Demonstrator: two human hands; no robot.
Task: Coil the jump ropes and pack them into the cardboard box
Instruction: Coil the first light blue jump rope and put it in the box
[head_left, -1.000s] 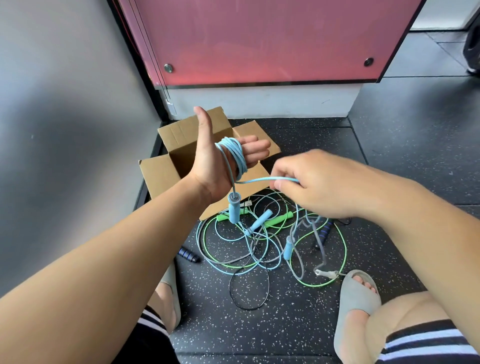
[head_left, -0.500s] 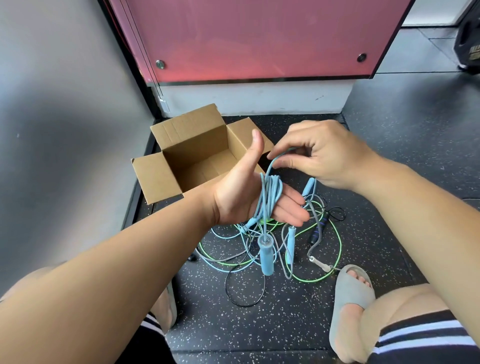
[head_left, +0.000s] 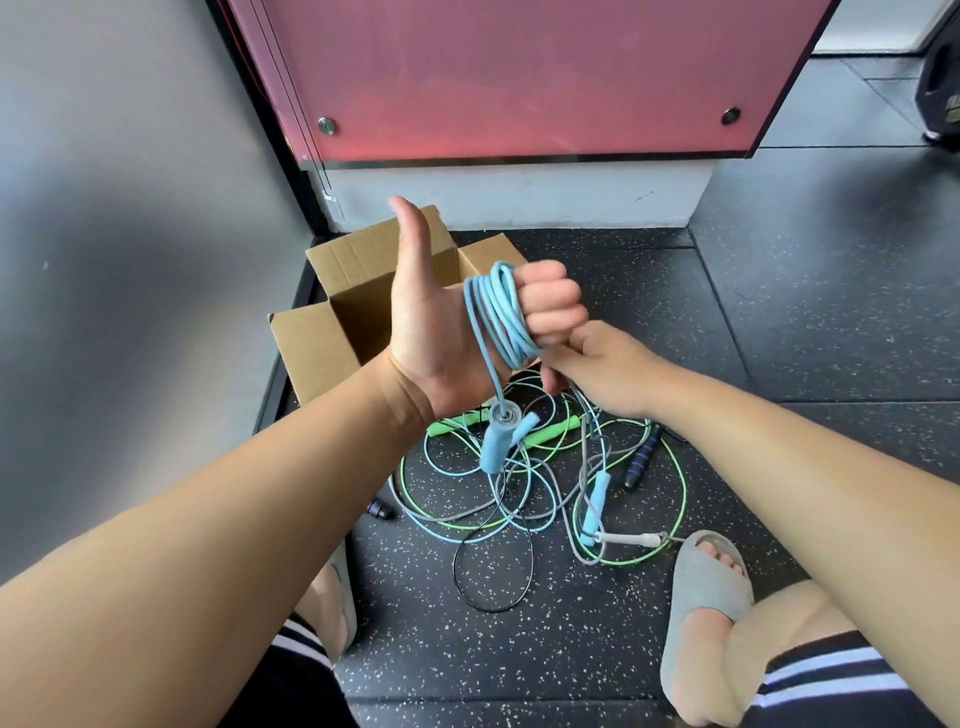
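— Where does everything sit?
— The cardboard box (head_left: 322, 338) stands open on the floor (head_left: 779, 312) at far left. In front of it is the left hand (head_left: 431, 332), thumb up, fingers curled round a blue jump rope (head_left: 501, 312) wound over them. One handle (head_left: 493, 449) dangles below the wrist.
— And the right hand (head_left: 608, 369)?
— Just beside the coil, pinching the rope's free run.
— How will it handle?
— Light, limp, probably springy. I'd grip the bundle across its turns, not by a handle. The other ropes (head_left: 551, 434) lie tangled on the floor.
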